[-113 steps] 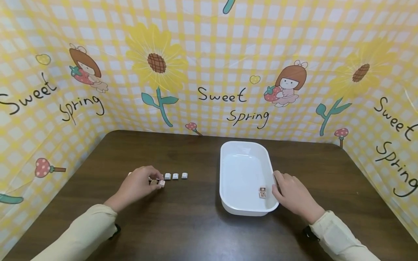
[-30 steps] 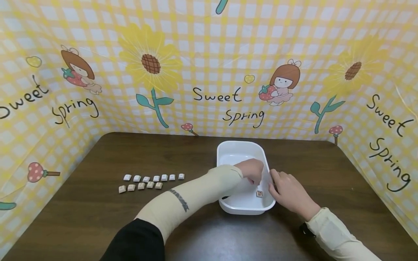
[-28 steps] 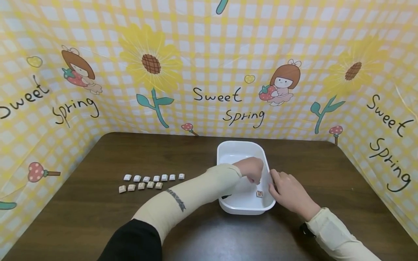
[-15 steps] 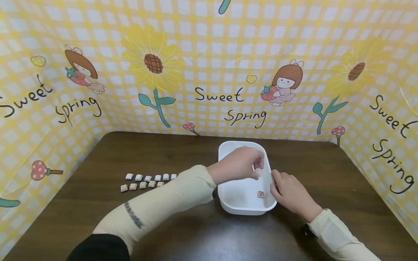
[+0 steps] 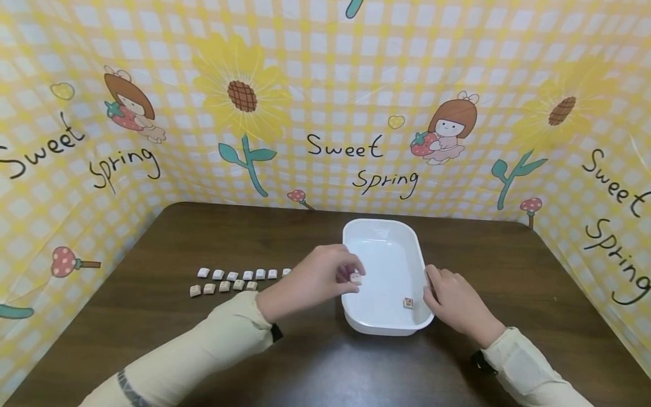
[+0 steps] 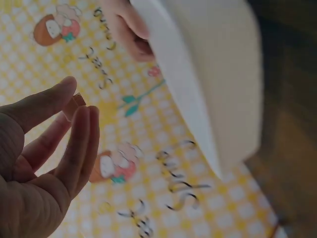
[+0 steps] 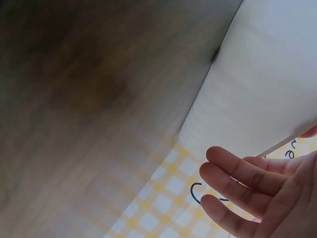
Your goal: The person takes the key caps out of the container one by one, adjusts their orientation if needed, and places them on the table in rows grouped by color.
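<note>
Between its thumb and fingertips my left hand (image 5: 320, 275) pinches a small pale keycap (image 5: 356, 278), raised at the near-left rim of a white basin (image 5: 376, 322). In the left wrist view the same keycap (image 6: 74, 106) looks brownish in shadow. Thumb and index finger of my right hand (image 5: 460, 302) hold the basin's right rim; in the right wrist view its other fingers (image 7: 242, 171) spread beside the outer wall. One keycap with a brown print (image 5: 408, 303) lies on the basin floor near the right side.
Two rows of keycaps, white ones (image 5: 247, 275) behind and beige ones (image 5: 224, 286) in front, lie on the dark wooden table (image 5: 305, 367) at the left. My left forearm passes in front of them. A yellow checked cloth (image 5: 325, 85) hangs behind and at both sides.
My left hand went from the keycap rows into the basin, then came back left to its near rim holding one keycap. Two keycaps lay in the basin earlier; one lies there now. The right hand stays.
</note>
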`<state>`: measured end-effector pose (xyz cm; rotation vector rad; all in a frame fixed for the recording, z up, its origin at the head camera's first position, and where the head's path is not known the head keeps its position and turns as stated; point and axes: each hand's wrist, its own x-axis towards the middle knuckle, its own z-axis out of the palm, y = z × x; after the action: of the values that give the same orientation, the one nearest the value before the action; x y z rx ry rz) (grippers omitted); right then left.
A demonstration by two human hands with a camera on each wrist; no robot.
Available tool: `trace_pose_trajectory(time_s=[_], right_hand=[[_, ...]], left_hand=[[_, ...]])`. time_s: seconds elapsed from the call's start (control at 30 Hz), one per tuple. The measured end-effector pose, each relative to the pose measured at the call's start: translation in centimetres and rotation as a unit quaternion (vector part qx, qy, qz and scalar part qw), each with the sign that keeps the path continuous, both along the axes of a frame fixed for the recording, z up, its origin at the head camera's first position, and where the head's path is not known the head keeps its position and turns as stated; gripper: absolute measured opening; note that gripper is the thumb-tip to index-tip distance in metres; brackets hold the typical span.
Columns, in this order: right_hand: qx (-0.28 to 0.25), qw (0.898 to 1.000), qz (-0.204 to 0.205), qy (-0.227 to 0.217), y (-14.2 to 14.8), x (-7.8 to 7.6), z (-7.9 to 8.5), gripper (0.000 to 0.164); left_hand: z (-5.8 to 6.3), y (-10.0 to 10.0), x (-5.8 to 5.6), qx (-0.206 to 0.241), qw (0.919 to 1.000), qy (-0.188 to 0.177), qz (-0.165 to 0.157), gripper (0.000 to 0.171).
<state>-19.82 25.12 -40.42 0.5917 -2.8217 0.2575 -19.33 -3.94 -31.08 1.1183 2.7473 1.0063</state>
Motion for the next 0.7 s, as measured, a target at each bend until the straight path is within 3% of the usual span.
trace_pose_trajectory(time_s=[0.23,0.47,0.7], right_hand=[[0.002,1.000,0.001,0.005,0.1,-0.1,-0.1,0.021],[0.000,1.000,0.002,0.009,0.1,0.1,-0.1,0.023],[-0.002,1.000,0.009,0.013,0.0,0.1,0.2,0.022]], left_hand=[[-2.2,-4.6,0.3,0.027,0.9974,-0.040,0.055,0.021],[-3.8,-9.0,0.2,-0.003,0.9962,0.005,0.087,0.021],[-3.9,-13.0,0.2,-0.029,0.9881,0.026,0.149,0.016]])
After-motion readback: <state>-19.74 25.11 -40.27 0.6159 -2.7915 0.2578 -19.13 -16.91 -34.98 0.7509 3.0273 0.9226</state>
